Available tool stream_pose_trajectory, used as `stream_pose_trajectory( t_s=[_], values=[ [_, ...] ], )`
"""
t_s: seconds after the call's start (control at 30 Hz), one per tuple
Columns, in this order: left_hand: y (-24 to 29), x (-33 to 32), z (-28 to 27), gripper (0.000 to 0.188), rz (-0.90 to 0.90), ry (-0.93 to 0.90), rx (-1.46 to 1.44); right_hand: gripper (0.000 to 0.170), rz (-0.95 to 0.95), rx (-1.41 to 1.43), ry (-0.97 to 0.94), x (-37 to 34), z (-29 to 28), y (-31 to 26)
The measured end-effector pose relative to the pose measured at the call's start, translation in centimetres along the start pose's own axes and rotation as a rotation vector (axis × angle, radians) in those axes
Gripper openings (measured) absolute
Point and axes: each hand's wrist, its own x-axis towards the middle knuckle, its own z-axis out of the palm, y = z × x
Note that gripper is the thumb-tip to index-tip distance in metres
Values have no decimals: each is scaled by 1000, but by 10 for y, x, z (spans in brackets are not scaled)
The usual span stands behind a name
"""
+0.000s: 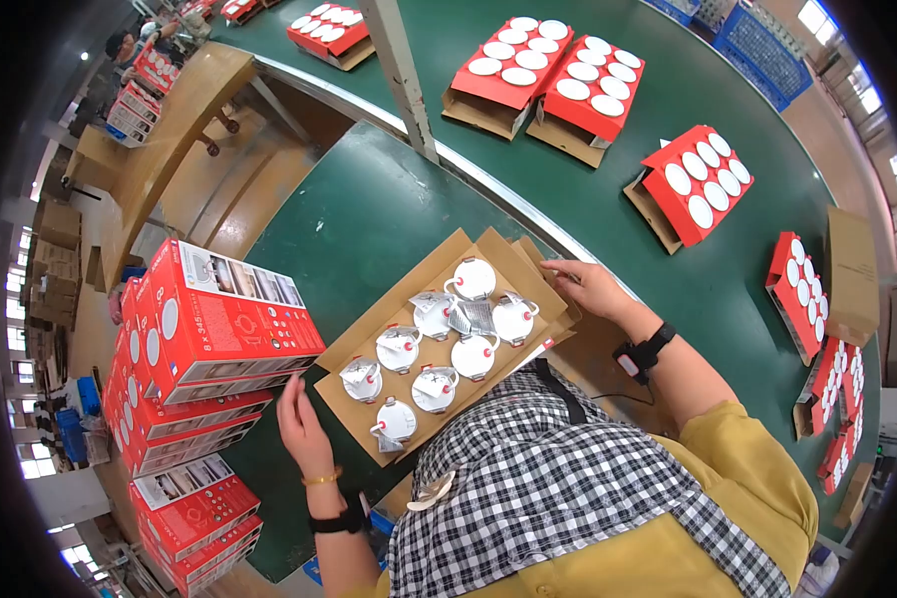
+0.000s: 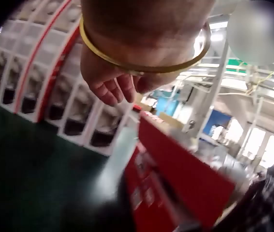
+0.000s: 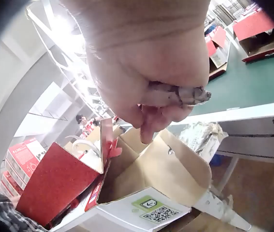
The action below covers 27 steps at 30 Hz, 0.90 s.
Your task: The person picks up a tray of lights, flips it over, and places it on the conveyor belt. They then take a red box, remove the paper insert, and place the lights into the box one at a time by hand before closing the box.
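An open cardboard carton (image 1: 369,349) lies in front of me with its brown flaps spread. Several white round light fittings (image 1: 473,357) sit in it in rows, with small packets and red connectors on top. My left hand (image 1: 304,427) is at the carton's left side, beside the stacked red boxes, fingers fairly straight and holding nothing. At the far right flap is my right hand (image 1: 593,289). In the right wrist view its fingers are curled about a small greyish thing (image 3: 175,94); I cannot tell what it is. Below them the carton's inner flap (image 3: 178,159) stands up.
Red printed boxes (image 1: 229,319) are stacked at the left on the green table (image 1: 369,199). Beyond a metal rail (image 1: 468,174), red trays of white discs (image 1: 698,184) stand along a green conveyor. A metal post (image 1: 399,80) rises at the rail. Blue crates (image 1: 762,55) are farther back.
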Motion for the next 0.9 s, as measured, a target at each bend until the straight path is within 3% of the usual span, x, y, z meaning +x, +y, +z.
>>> stream_pose_trajectory(
  t_s=[0.03, 0.13, 0.17, 0.37, 0.57, 0.7, 0.77, 0.83, 0.9],
  values=[
    [-24, -21, -6, 39, -78, 28, 42, 40, 33, 59, -40, -1, 1, 1],
    [-53, -70, 1, 58, -43, -217, 307, 50, -7, 49, -78, 6, 7, 12],
    [-53, -78, 8, 62, -33, -298, 268, 53, 3, 61, -113, 10, 9, 15],
    [-50, -91, 40, 61, 69, -316, 287, 59, -227, -79, -165, 12, 21, 22],
    [-36, -88, 41, 68, 127, -346, 281, 73, -167, -149, -281, 0, 12, -17],
    [-41, -84, 40, 82, 127, -312, 218, 80, -280, -93, -289, 2, 9, -17],
    [-43, -81, 39, 83, -20, -352, 20, 82, -243, -35, -326, -3, 6, -20],
    [-46, -79, 38, 82, 11, -342, 38, 85, -222, -48, -336, -6, 7, -21],
    [-49, -77, 40, 81, 43, -333, 56, 87, -328, -89, -266, -12, 12, -18]
  ],
)
